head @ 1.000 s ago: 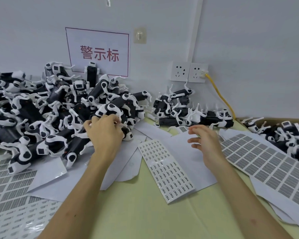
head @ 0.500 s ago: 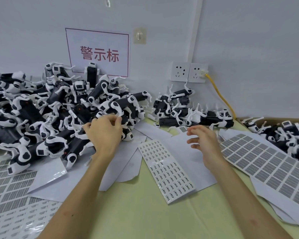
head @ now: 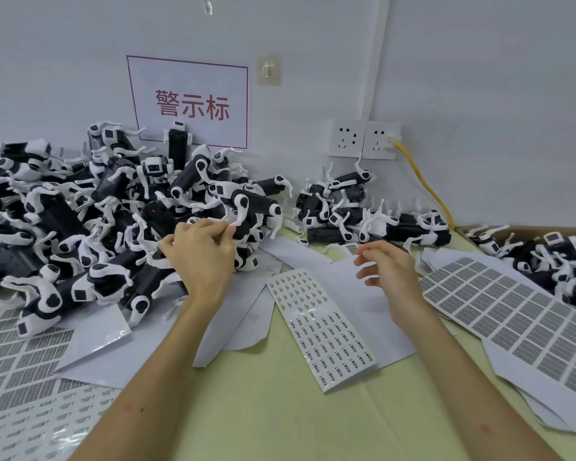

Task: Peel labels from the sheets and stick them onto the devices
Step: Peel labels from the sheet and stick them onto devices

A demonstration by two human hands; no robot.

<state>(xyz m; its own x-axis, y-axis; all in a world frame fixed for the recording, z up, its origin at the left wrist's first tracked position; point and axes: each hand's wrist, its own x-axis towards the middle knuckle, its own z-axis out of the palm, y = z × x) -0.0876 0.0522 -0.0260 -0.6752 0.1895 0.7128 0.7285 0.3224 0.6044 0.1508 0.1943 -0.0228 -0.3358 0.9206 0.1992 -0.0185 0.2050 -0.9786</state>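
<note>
Head view — left hand (head: 202, 257) grip unclear

Pale green table (head: 280, 427): devices (head: 64, 221) piled at back, label sheets (head: 323, 331) spread across front; box (head: 473, 229), seemingly cardboard, right.

I face a pale grey wall (head: 479, 94) bearing a red-lettered sign (head: 188, 101), an adhesive hook (head: 269, 70), twin sockets (head: 364, 139) and a yellow cable (head: 423, 184); my worktop (head: 280, 420) is pale green.

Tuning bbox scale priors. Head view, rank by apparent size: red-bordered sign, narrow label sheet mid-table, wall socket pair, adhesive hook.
1. red-bordered sign
2. narrow label sheet, not far behind; it lies nearer the camera, so true order is unsure
3. wall socket pair
4. adhesive hook, clearly smallest
</note>
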